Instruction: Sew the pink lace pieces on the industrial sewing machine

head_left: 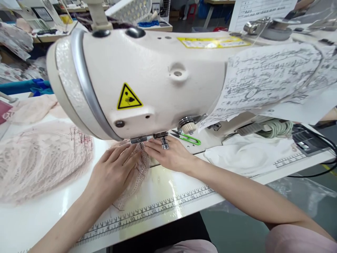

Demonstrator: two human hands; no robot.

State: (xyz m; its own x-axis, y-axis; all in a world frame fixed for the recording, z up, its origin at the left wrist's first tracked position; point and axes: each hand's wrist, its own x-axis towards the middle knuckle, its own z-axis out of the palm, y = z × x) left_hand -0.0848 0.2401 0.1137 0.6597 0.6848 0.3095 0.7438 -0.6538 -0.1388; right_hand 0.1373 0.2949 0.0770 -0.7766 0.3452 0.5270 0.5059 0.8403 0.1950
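Note:
A white sewing machine head [147, 80] spans the view above both hands. Pink lace fabric [139, 175] lies on the table under its needle area. My left hand [113, 172] rests flat on the lace, fingers stretched forward and a little apart. My right hand [170, 153] lies at the lace's right edge, its fingers extended, with the fingertips partly hidden behind the presser parts. The needle itself is hidden by the machine head. Green-handled thread snips [188, 138] lie just beyond my right hand.
More pink lace [44, 158] is piled on the left. White cloth [239, 153] and a coil of green cord [277, 128] lie on the right. A ruler strip [158, 209] runs along the front edge. Handwritten paper [265, 80] covers the machine arm.

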